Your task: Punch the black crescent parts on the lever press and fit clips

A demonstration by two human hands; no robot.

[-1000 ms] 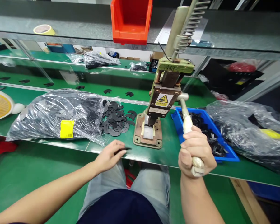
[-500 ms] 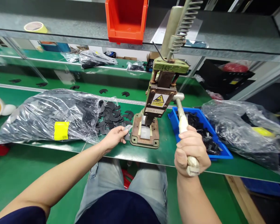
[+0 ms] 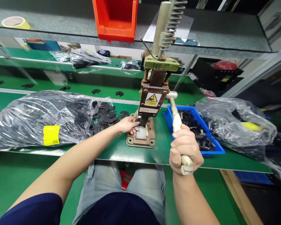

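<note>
A green and brown hand press (image 3: 154, 97) with a warning label stands on the green bench. My left hand (image 3: 128, 124) pinches a dark curved piece (image 3: 137, 120) at the press's ram, above the base plate. My right hand (image 3: 186, 150) is wrapped round the taped lever (image 3: 176, 120) of the press. Left of the press lies a pile of black curved pieces (image 3: 104, 115), spilling from a clear plastic bag (image 3: 37, 118) with a yellow label. To the right, a blue tray (image 3: 219, 149) holds small black parts.
Another plastic bag (image 3: 236, 122) lies right of the blue tray. Overhead runs a grey shelf (image 3: 67, 18) bearing an orange bin (image 3: 117, 34) and a tape roll (image 3: 16, 22). Several curved pieces lie in a row on the green surface behind.
My left hand has moved right with the piece, from beside the press base to beneath the ram. My right hand still grips the lever. The whole view has shifted slightly.
</note>
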